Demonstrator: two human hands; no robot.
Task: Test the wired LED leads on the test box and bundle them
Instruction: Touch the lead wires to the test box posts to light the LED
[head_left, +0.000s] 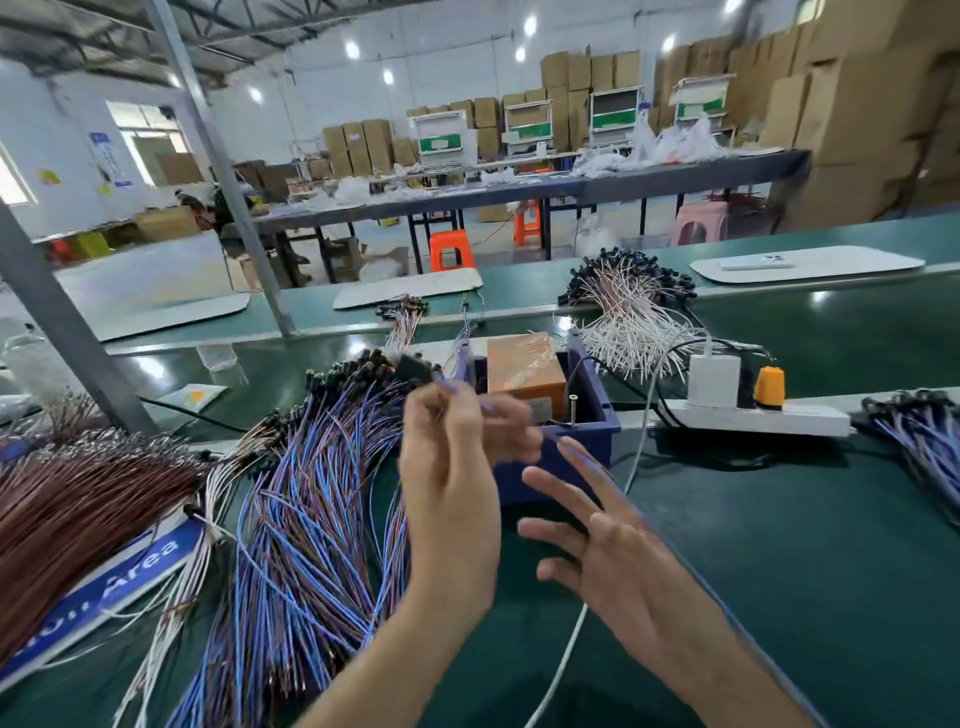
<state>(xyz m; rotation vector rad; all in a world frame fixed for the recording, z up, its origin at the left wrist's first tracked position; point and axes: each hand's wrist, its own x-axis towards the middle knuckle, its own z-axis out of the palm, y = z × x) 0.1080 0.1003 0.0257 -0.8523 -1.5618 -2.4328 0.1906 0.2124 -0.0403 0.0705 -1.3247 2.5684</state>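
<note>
My left hand (457, 467) is raised in front of the blue test box (561, 415) and pinches a few blue-and-brown LED leads (576, 452) between blurred fingertips. The leads trail down to the right across my right hand (597, 551). That hand is spread open, palm up, below and right of the left. An orange block (524, 364) sits inside the box. A large fan of blue-and-brown leads (311, 519) lies on the green table to the left.
Brown leads (78, 499) and a blue sign (104, 587) lie far left. White leads (628, 312) are heaped behind the box. A white power strip (753, 415) with plugs lies to the right, beside another lead bundle (924, 436). A white cable (571, 639) crosses the table.
</note>
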